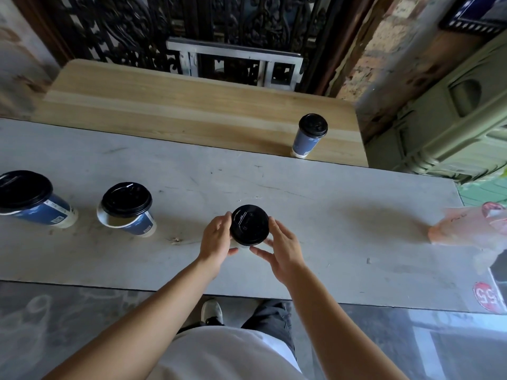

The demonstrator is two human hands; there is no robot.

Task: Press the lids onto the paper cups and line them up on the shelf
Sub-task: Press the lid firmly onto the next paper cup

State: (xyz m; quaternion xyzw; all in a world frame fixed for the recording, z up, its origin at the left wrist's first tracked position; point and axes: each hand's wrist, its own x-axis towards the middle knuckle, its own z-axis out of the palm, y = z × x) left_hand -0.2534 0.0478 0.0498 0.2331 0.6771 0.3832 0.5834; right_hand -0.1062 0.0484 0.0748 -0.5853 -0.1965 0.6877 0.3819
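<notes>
left grip [215,238]: holds lidded cup [249,224]; right grip [286,249]: open, beside it

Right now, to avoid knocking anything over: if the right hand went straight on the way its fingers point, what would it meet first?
The black lid on the cup right in front of it. The right hand points up-left, fingertips at the lid's rim; contact is hard to confirm.

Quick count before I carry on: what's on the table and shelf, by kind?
Paper cups: 4
Black lids: 4
Pink plastic bag: 1
Total: 9
</notes>
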